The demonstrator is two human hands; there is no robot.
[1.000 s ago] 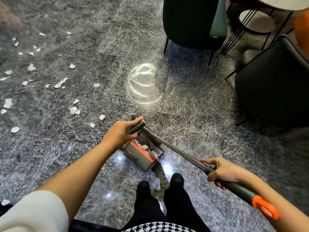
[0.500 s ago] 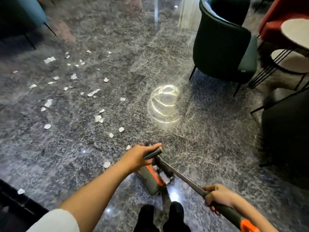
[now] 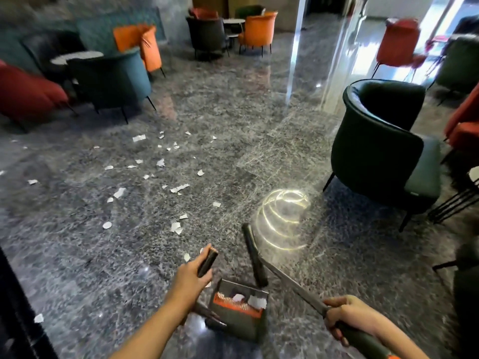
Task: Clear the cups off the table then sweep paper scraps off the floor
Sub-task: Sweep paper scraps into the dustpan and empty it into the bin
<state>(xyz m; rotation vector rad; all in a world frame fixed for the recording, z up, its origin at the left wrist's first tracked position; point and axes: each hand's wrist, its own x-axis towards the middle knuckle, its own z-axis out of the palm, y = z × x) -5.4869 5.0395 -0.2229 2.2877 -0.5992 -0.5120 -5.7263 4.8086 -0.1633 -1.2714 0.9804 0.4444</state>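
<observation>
torn white paper scraps [image 3: 179, 188] lie scattered on the glossy, speckled grey stone floor [image 3: 77, 255], with a few inside the dark green dustpan [image 3: 241, 325]. the left hand [image 3: 190, 274] curls round its black cylindrical grip. the right hand [image 3: 346, 314] grips the broom [image 3: 293, 285] by its slim metal shaft.

The floor [image 3: 233, 112] ahead is wide and open down the middle. Small paper scraps [image 3: 178, 188] lie flat on its left part and block nothing. On the right, a big dark green chair [image 3: 375, 156] stands in the way, with thin black legs [image 3: 453, 200] just beside it. A teal chair [image 3: 116, 76] closes off the far left. A shiny post [image 3: 293, 53] stands far ahead. Down low, the dustpan [image 3: 238, 320] and the broom stick [image 3: 290, 288] fill the gap between the left grip [image 3: 189, 278] and the right grip [image 3: 347, 317]. A dark edge [image 3: 15, 307] runs along the near left side.
</observation>
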